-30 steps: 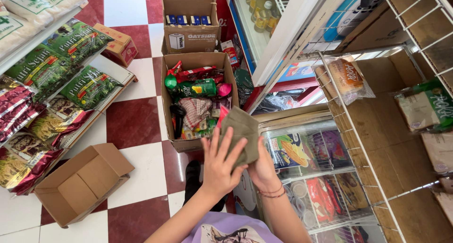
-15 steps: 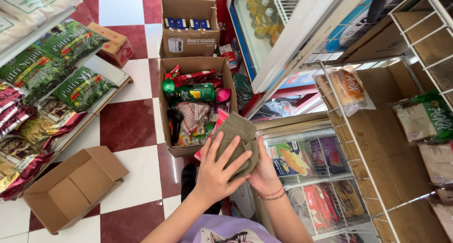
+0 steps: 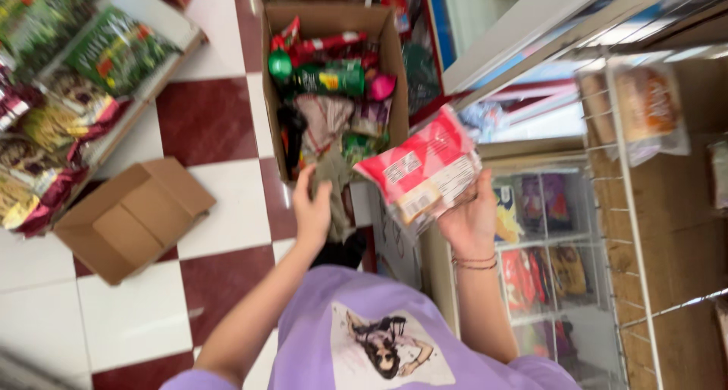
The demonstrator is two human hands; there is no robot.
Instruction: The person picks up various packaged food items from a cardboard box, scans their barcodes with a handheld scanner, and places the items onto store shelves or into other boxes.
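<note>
Right hand: the right hand (image 3: 472, 222) is closed around the lower edge of a red-and-white snack packet (image 3: 418, 174), holding it tilted up, just right of the open carton.
Left hand: the left hand (image 3: 312, 208) grips a brownish-grey packet (image 3: 334, 185) at the carton's near edge; the fingers are wrapped over it, though motion blur hides how tightly.
Step in hand: by the look of it, goods are coming out of the carton, one packet in each hand, the red one already clear of the box.
Next move calls for: judged from this, a free way to the wire rack (image 3: 629, 231) on the right, and a steady hold, since the thin film packets would slip or crumple easily.
Open carton: the stocked cardboard carton (image 3: 394, 56) stands on the chequered floor (image 3: 205, 109), packed with green, red and pink packets.
Around: an empty cardboard box (image 3: 133, 216) lies to the left, well apart; a low shelf of snack bags (image 3: 91, 56) is beyond it.
In the way: the rack's wires and a bagged bread loaf (image 3: 644, 106) already hanging there crowd the right side.
</note>
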